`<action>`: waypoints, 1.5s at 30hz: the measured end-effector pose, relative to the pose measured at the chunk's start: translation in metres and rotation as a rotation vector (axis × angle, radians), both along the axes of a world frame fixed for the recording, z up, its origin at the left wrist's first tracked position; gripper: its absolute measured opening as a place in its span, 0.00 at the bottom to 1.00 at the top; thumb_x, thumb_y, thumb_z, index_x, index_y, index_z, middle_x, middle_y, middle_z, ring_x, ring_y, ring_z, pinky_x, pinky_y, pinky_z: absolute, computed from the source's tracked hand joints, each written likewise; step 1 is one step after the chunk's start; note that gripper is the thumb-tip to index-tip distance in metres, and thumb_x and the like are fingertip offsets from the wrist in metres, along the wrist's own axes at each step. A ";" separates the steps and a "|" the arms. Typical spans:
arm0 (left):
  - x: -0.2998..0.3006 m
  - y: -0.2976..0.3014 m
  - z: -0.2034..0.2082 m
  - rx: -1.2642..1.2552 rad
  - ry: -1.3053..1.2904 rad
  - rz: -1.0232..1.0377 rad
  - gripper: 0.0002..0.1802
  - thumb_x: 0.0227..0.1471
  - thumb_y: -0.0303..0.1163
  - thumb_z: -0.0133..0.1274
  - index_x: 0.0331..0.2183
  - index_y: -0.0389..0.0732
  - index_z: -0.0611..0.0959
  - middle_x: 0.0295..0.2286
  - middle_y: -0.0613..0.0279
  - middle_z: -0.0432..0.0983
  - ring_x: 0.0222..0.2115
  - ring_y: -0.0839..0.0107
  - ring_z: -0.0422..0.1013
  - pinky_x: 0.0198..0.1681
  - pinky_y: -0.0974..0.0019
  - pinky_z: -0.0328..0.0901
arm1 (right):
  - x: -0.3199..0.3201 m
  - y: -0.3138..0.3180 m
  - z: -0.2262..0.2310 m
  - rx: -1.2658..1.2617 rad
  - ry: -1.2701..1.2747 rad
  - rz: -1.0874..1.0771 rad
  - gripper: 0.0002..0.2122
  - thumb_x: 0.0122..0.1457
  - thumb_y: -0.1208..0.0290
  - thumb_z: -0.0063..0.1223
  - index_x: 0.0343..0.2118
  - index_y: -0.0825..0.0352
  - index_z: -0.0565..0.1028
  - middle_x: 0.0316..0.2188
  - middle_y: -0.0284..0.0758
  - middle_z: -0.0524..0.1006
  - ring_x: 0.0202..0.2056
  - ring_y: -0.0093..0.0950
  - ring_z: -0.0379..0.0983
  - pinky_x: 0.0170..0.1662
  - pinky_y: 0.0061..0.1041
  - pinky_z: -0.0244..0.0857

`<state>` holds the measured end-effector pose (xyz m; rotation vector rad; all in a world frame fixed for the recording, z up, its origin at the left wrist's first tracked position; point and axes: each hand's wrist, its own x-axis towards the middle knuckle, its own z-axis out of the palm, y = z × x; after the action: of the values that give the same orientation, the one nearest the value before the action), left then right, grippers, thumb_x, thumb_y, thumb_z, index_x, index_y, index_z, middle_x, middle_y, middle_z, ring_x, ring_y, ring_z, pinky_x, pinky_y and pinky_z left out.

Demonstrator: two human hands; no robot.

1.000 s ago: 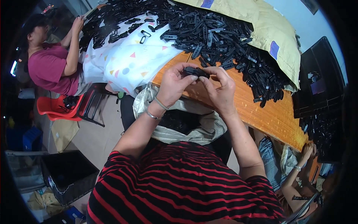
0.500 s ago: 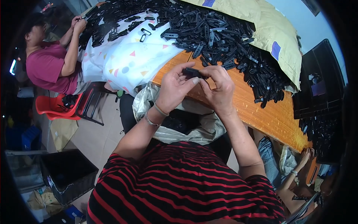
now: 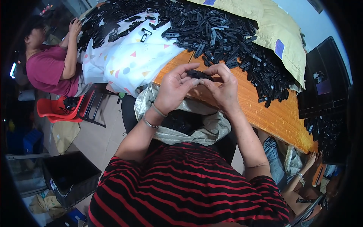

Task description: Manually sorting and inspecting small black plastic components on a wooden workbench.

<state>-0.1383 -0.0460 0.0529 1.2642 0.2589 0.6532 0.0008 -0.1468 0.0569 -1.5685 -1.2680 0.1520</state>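
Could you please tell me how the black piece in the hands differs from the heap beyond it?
The black piece appears single, while the heap contains many pieces lying at different angles. The left hand and right hand grip the black piece aloft, whereas the heap rests on the table. Both look black.

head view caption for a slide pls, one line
Left hand and right hand hold a small black piece at a wooden table bearing a pile of black parts, open sack below.
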 end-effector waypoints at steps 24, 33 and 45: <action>-0.007 -0.007 0.009 0.324 0.056 0.180 0.13 0.52 0.18 0.53 0.42 0.30 0.76 0.34 0.60 0.77 0.35 0.77 0.74 0.38 0.75 0.70 | -0.012 0.000 0.014 -0.152 0.343 0.097 0.17 0.45 0.78 0.68 0.38 0.72 0.74 0.32 0.33 0.76 0.36 0.24 0.74 0.41 0.22 0.71; -0.010 -0.009 0.011 0.432 0.149 0.205 0.19 0.53 0.16 0.52 0.48 0.32 0.73 0.38 0.61 0.75 0.37 0.78 0.72 0.41 0.75 0.68 | -0.003 0.008 -0.020 -0.145 0.258 0.142 0.15 0.49 0.79 0.65 0.39 0.72 0.73 0.33 0.33 0.78 0.36 0.19 0.74 0.41 0.20 0.70; -0.028 0.007 -0.012 0.677 0.492 0.011 0.07 0.53 0.27 0.55 0.34 0.34 0.78 0.26 0.65 0.74 0.25 0.81 0.68 0.30 0.73 0.64 | 0.019 -0.053 -0.010 -0.323 0.011 0.118 0.15 0.50 0.71 0.65 0.40 0.69 0.76 0.33 0.36 0.77 0.32 0.26 0.76 0.36 0.25 0.71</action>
<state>-0.1666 -0.0389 0.0413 2.0772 0.4721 0.4367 0.0201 -0.1996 0.0472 -1.7609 -1.3778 0.4592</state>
